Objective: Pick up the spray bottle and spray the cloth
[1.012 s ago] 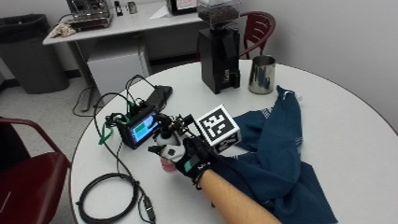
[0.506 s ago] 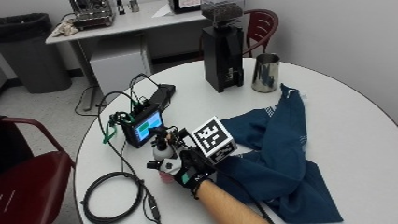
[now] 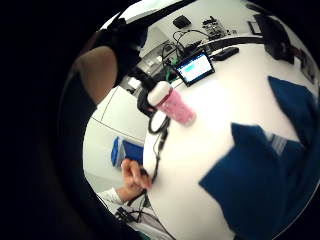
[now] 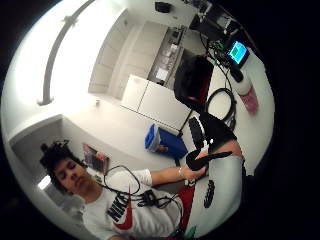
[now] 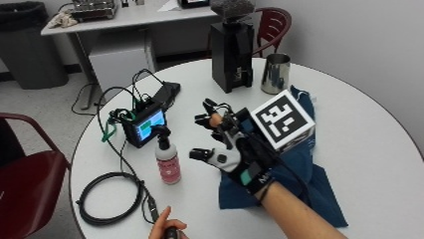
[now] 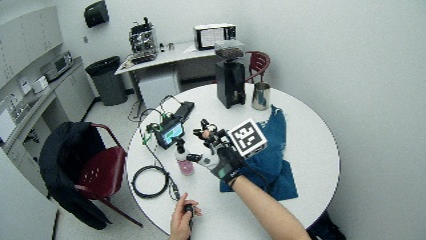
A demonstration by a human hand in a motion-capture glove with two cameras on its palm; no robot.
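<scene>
table: round and white (image 5: 371, 124), bearing all the items below
coffee grinder: black and upright (image 5: 231, 55), at the far side of the table, beans showing in its top hopper
metal cup: steel (image 5: 275, 73), just beside the grinder and apart from it
small monitor: black, with a lit blue-green screen (image 5: 147, 124), standing near the table's edge with cables plugged into it
black box: flat (image 5: 165, 92), lying behind the monitor
coiled cable: black loop (image 5: 109, 198), lying flat near the table's front edge
red chair: (image 5: 23, 186), beside the table
second red chair: (image 5: 277, 22), behind the grinder
trash bin: dark (image 5: 23, 42), on the floor next to a grey side table (image 5: 119, 17)
</scene>
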